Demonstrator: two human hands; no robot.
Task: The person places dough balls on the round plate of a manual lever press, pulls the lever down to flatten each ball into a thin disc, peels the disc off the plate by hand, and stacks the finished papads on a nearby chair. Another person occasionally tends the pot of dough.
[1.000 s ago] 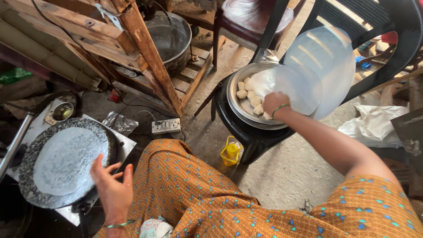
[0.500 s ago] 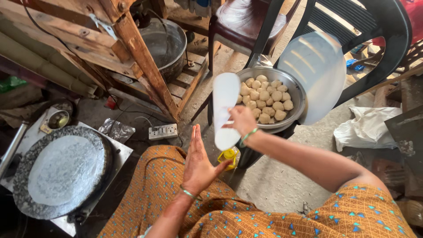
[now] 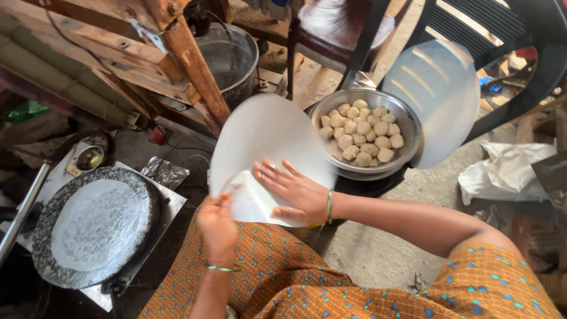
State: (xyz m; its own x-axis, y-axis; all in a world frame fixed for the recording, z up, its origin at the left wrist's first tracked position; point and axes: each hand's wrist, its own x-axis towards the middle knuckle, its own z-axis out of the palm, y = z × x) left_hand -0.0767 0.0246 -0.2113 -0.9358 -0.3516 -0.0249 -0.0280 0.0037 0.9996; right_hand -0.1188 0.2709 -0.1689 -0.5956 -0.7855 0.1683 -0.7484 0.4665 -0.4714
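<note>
Head view, one frame.

Thin white round sheet [image 3: 269,139]: held up over the lap, between the metal bowl and the round griddle, its lower edge folded toward the person. It curls, so its far edge stands higher than the near one.

Right hand [image 3: 295,192]: fingers spread flat, palm down, pressed on the lower part of the sheet; a green bangle sits at the wrist.

Left hand [image 3: 217,227]: closed, fingertips pinching the sheet's lower left edge; a thin bangle at the wrist.

Metal bowl [image 3: 407,121]: round, steel, standing on a dark stand just beyond the right hand. Pale dough balls [image 3: 361,133] fill its middle in a heap, touching one another.

Second translucent round sheet [image 3: 437,97]: leans upright at the bowl's right rim, against the dark plastic chair [image 3: 520,53].

Round griddle [image 3: 41,248]: dark, speckled, at the left, on a metal-topped stand. A pale thin disc [image 3: 97,224] lies flat across its centre.

Large metal pot [image 3: 227,59]: stands behind a slanted wooden beam [image 3: 195,65], well apart from both hands.

Orange patterned garment [image 3: 354,277]: covers the lap and right shoulder, along the bottom edge.
</note>
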